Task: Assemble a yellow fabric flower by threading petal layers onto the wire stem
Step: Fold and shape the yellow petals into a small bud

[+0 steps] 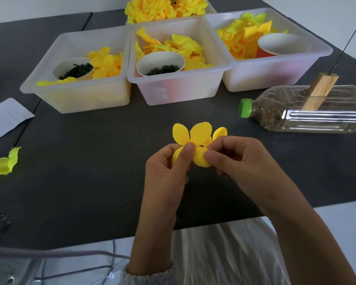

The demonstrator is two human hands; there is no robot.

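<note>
Both hands are pinching one yellow petal layer (195, 140) above the dark table (90, 171): the left hand (169, 163) and right hand (240, 161) gripping it between thumb and fingers; three translucent bins (80, 95) are sitting behind; one bottle (308, 112) is lying at right, one wire (349, 42) rising above it.

Both forearms reach forward over the table edge, hands meeting at centre. Left hand (169, 161) thumb up, fingers curled in a pinch. Right hand (236, 157) likewise pinching, knuckles up.
</note>
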